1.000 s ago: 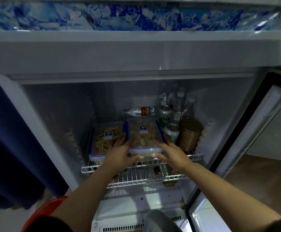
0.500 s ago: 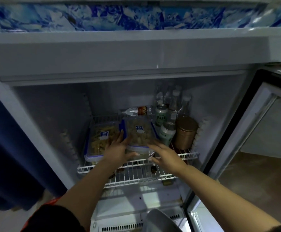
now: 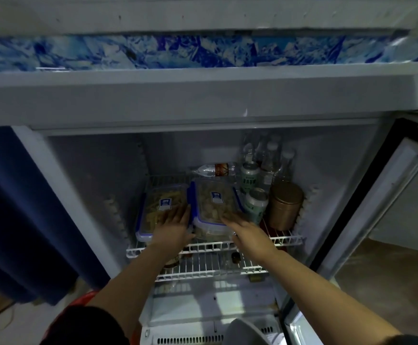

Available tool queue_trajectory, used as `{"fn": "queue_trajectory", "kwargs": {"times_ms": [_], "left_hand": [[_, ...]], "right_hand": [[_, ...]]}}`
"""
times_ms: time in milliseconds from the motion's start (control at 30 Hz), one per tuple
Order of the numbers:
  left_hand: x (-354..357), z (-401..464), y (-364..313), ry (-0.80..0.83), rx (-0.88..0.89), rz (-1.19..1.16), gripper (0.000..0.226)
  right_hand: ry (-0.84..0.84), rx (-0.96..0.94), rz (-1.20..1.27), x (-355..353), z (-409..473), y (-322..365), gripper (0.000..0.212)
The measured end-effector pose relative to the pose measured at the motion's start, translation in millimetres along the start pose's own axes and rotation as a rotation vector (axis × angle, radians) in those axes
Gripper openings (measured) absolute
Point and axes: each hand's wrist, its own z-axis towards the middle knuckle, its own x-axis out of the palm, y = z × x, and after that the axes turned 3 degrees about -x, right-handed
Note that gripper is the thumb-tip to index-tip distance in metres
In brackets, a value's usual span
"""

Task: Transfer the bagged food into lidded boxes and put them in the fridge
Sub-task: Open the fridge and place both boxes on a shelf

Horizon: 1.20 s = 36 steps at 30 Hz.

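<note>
We looked down into an open white fridge [image 3: 83,195]. On its upper white wire shelf [image 3: 285,239] sat two clear plastic boxes w/ blue clip lids. The right-hand box w/ pale food chunks [image 3: 215,202] appeared to rest on another clear container at the shelf's front edge; the left-hand box w/ yellowish strips [image 3: 160,205] lay just beside it, touching.

Our left hand [image 3: 173,227] lay flat, fingers straight, across the left box's near corner & against the right box's side. Our right hand [image 3: 246,232] reached w/ straight fingers onto the right box's near right corner; neither hand curled round anything.

Right of the boxes: two green cans [image 3: 250,174], a gold metal tin [image 3: 286,202], clear bottles [image 3: 270,160] behind.
</note>
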Motion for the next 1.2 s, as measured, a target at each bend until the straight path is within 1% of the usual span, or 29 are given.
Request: {"fn": "queue_trajectory", "kwargs": {"times_ms": [100,167,267,367,567,733,867,1033,1100,1200], "left_hand": [[-3,1,9,0.029,-0.02,0.01,0.068],[-5,4,18,0.06,-0.024,0.005,0.067],[-3,6,23,0.074,-0.001,0.024,0.066],[5,5,20,0.056,-0.003,0.036,0.066],[14,7,19,0.023,-0.003,0.042,0.065],[11,4,16,0.012,0.003,0.072,0.063],[-1,2,9,0.118,0.009,0.073,0.071],[-22,-8,5,0.179,0.011,0.0,0.073],[-37,-17,4,0.165,0.025,-0.033,0.071],[-66,-40,4,0.083,0.093,-0.097,0.063]], "right_hand": [[0.0,-0.008,-0.051,5,6,2,0.061],[0.001,-0.026,-0.084,9,10,5,0.062],[-0.015,-0.003,-0.055,12,13,9,0.064],[-0.02,-0.012,-0.055,8,13,8,0.066],[0.03,-0.04,-0.047,-2,10,6,0.069],[0.056,0.005,0.013,-5,4,12,0.067],[0.116,0.021,0.004,-17,-4,14,0.065],[0.073,0.024,0.012,-39,-22,19,0.057],[0.089,0.038,-0.007,-48,-30,25,0.057],[0.078,0.06,0.03,-64,-46,44,0.06]]}}
